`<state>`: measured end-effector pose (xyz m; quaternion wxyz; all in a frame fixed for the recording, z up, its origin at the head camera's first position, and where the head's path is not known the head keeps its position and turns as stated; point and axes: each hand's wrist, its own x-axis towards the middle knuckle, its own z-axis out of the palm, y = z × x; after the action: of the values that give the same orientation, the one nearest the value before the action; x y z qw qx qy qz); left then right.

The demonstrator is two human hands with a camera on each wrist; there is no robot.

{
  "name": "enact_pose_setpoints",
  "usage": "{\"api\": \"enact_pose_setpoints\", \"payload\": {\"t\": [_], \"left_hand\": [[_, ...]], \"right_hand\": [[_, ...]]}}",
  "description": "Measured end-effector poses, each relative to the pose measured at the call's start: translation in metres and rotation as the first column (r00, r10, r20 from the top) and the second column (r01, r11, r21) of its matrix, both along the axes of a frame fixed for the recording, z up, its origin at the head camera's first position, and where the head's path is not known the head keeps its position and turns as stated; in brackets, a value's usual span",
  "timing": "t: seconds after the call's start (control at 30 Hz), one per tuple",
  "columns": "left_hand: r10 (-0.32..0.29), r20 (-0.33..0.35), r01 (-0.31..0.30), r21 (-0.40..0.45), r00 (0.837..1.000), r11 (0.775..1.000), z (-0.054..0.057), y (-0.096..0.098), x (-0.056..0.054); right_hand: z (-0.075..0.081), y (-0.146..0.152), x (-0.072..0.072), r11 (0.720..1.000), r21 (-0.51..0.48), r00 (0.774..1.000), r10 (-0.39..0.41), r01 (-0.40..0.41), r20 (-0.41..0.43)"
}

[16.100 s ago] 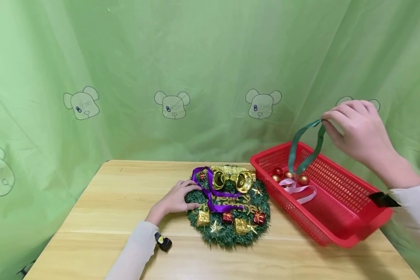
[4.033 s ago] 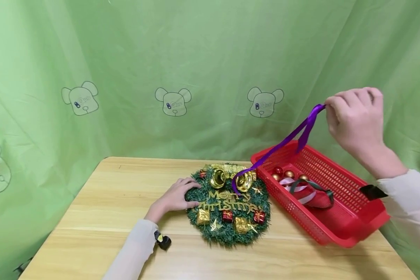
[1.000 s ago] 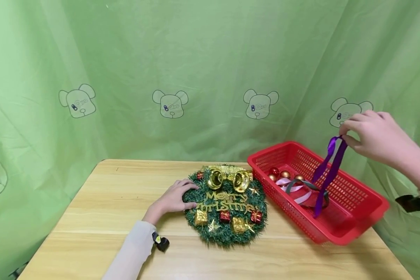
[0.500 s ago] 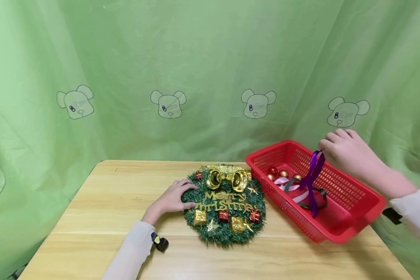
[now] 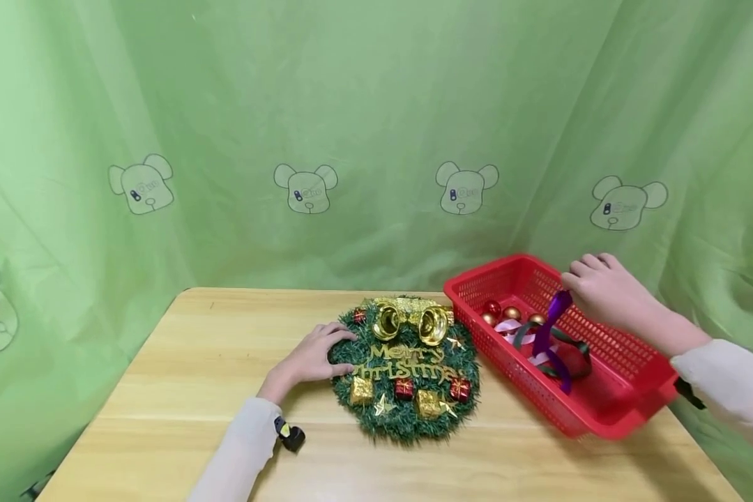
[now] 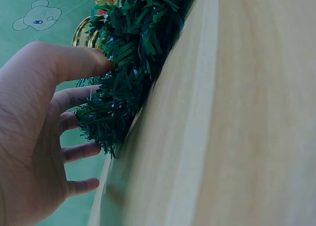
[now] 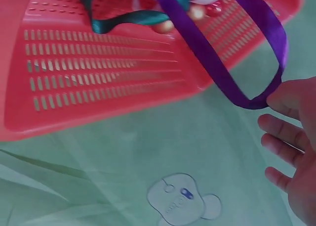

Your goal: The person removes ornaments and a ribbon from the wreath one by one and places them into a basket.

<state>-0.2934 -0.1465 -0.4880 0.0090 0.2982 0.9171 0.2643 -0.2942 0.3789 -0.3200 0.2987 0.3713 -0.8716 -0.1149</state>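
The round green Christmas wreath (image 5: 404,425) lies on the table, with gold bells, small gift boxes, stars and "Merry Christmas" lettering on it. At its left edge my left hand (image 5: 314,353) holds the tinsel, the thumb (image 6: 84,63) against the green strands and the index fingertip hidden behind them. My right hand (image 5: 609,289), raised over the red plastic basket (image 5: 655,366), pinches a purple ribbon (image 7: 197,43) between thumb and index finger. The ribbon hangs in a loop into the basket. Inside are a green ribbon (image 7: 131,18), a pink ribbon (image 5: 508,325) and small gold and red balls (image 5: 511,314).
The basket stands to the right of the wreath on the wooden table (image 5: 226,348), close against the wreath's right side. A green curtain (image 5: 376,139) printed with bear heads hangs behind the table.
The purple ribbon has gone from the wreath to the basket, lowered by my right hand. The green ribbon, held up earlier, now lies in the basket. My left hand has stayed at the wreath.
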Motion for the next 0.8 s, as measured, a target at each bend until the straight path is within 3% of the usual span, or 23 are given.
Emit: {"api": "enact_pose_setpoints", "payload": {"t": [0.13,0.27,0.6,0.8], "left_hand": [[0.003,0.0,-0.003,-0.015,1.0,1.0,0.002,0.0,-0.001],[0.012,0.002,-0.012,-0.005,1.0,1.0,0.004,-0.001,-0.001],[0.004,-0.001,-0.004,0.006,1.0,1.0,0.001,-0.002,0.003],[0.009,-0.008,-0.009,-0.007,1.0,1.0,0.002,0.0,0.001]], "right_hand": [[-0.012,0.003,-0.007,0.993,0.065,0.992,-0.099,0.094,0.082],[-0.024,0.0,-0.012,0.983,0.097,0.965,-0.171,0.154,0.2],[-0.051,-0.007,-0.02,0.982,0.097,0.915,-0.189,0.164,0.357],[-0.063,-0.005,-0.028,0.985,0.077,0.926,-0.174,0.157,0.335]]}}
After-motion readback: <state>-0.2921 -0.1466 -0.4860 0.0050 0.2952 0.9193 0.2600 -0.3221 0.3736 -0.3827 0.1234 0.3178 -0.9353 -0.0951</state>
